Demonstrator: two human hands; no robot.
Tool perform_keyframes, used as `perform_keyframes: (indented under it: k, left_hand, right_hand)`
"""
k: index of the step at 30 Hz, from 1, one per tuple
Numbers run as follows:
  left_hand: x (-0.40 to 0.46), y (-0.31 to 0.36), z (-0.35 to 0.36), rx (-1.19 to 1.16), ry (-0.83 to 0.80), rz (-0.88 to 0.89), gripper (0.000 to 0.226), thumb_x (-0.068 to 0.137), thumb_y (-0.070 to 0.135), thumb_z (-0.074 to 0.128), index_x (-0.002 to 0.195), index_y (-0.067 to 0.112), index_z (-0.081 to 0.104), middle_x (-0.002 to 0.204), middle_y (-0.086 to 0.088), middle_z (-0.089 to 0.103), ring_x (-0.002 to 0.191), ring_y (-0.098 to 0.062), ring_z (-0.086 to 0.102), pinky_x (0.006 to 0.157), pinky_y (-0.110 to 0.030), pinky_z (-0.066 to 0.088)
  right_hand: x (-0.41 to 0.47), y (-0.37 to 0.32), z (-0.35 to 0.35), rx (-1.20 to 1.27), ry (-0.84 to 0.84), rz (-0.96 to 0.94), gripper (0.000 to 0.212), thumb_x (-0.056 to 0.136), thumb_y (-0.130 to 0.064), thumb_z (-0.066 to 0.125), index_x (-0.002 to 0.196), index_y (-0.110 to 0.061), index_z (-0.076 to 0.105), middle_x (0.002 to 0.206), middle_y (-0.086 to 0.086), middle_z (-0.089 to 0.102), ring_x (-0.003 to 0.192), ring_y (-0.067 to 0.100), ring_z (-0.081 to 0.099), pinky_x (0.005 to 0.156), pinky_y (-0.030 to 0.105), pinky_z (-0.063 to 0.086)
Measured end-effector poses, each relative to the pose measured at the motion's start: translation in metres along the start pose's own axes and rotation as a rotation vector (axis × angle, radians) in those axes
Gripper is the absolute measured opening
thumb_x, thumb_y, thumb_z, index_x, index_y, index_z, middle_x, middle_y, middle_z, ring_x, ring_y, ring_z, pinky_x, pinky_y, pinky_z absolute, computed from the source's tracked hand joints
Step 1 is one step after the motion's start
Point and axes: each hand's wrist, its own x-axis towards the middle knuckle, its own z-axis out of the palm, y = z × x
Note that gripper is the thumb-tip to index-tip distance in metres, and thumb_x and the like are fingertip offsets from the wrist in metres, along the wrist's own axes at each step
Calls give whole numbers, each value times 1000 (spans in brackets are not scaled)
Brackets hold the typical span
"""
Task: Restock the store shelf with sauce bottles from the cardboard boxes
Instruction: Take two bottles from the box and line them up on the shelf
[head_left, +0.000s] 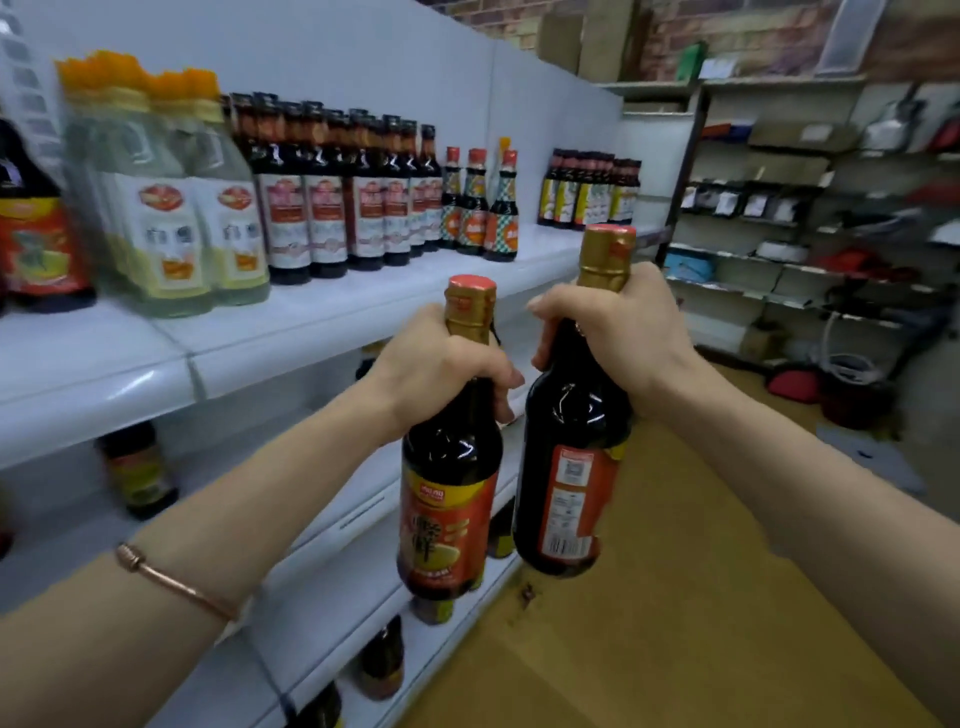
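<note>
Your left hand (441, 358) is wrapped tight round the neck of a dark glass sauce bottle with a red-and-yellow front label and a gold foil cap (451, 467), fingers curled fully closed just under the foil. Your right hand (608, 332) grips a second dark sauce bottle with its orange barcode label turned toward you (569, 447) the same way, clamped on the neck below the gold collar. Both bottles hang upright in the air, side by side and nearly touching, out in front of the white metal store shelf (332, 332) and resting on none of its tiers. On the top tier you already have standing rows: clear pale-yellow bottles with orange caps (171, 208), then tall dark bottles with white-and-red labels (332, 192), then small chequered-label bottles (480, 208), with bare white board to their right. A few dark bottles show on the lower tiers too. I'd judge you mid-restock: these two are picked up but not yet placed, and the shelf has room left. No cardboard box is clearly identifiable, so how many remain I cannot tell.
</note>
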Motion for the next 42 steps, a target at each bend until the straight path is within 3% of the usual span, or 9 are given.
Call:
perform_keyframes:
  k: [5, 11, 16, 19, 22, 25, 30, 35, 42]
  left_hand:
    - [86, -15, 5, -62, 18, 38, 14, 58, 7, 66, 46, 2, 61, 58, -24, 63, 56, -38, 64, 69, -45, 56]
    - [190, -29, 28, -115, -20, 58, 13, 60, -1, 65, 53, -6, 56, 56, -23, 58, 50, -35, 61, 59, -38, 54]
    - [295, -43, 58, -112, 20, 57, 16, 68, -8, 64, 55, -5, 54, 54, -20, 58, 49, -34, 60, 63, -41, 55]
    - [363, -46, 77, -86, 44, 58, 14, 61, -2, 65, 51, -2, 57, 52, -18, 59, 49, -34, 61, 67, -47, 57]
    - [425, -48, 91, -81, 113, 79, 18, 70, -9, 61, 53, -2, 57, 52, -16, 60, 50, -33, 62, 72, -49, 57]
    - [479, -48, 99, -82, 154, 66, 17, 72, -9, 59, 56, -3, 57, 52, -16, 60, 52, -33, 62, 71, -44, 57]
    - [560, -59, 104, -20, 161, 70, 19, 73, -8, 58, 54, -3, 57, 52, -17, 60, 52, -33, 62, 59, -32, 56]
    - [634, -70, 90, -35, 197, 102, 18, 73, -7, 56, 55, -2, 55, 50, -12, 57, 49, -30, 60, 62, -35, 57]
    - [703, -85, 63, 35, 295, 77, 24, 73, -2, 58, 49, 5, 57, 53, -13, 59, 54, -31, 62, 67, -34, 57]
  right_hand:
    - [72, 40, -24, 23, 95, 54, 32, 80, -12, 65, 49, -4, 62, 55, 11, 66, 55, 29, 63, 62, 35, 52]
    - [156, 104, -60, -17, 86, 49, 31, 80, -15, 65, 53, 0, 65, 58, 14, 68, 56, 30, 64, 68, 40, 53]
    - [239, 160, -108, 40, 41, -6, 28, 81, -10, 65, 63, 11, 64, 56, 14, 66, 54, 29, 62, 64, 36, 51]
    - [297, 189, -139, 88, 10, -6, 27, 81, -8, 64, 56, 3, 62, 56, 14, 64, 52, 28, 62, 62, 37, 52]
    - [353, 215, -163, 99, -17, -35, 24, 81, -9, 64, 60, 3, 63, 57, 14, 65, 53, 27, 64, 59, 34, 55]
    - [402, 240, -179, 119, -21, -43, 25, 82, -8, 63, 60, 5, 63, 57, 14, 64, 50, 24, 62, 53, 28, 53]
    - [481, 286, -196, 180, -66, -44, 25, 80, -9, 62, 57, 0, 62, 56, 15, 63, 54, 29, 63, 62, 38, 54]
    - [554, 317, -206, 228, -93, -86, 22, 80, -9, 63, 61, 1, 60, 59, 17, 62, 55, 31, 62, 64, 43, 55]
    - [648, 347, -192, 347, -198, -132, 18, 81, -9, 63, 64, -4, 59, 58, 12, 62, 55, 26, 62, 62, 36, 54]
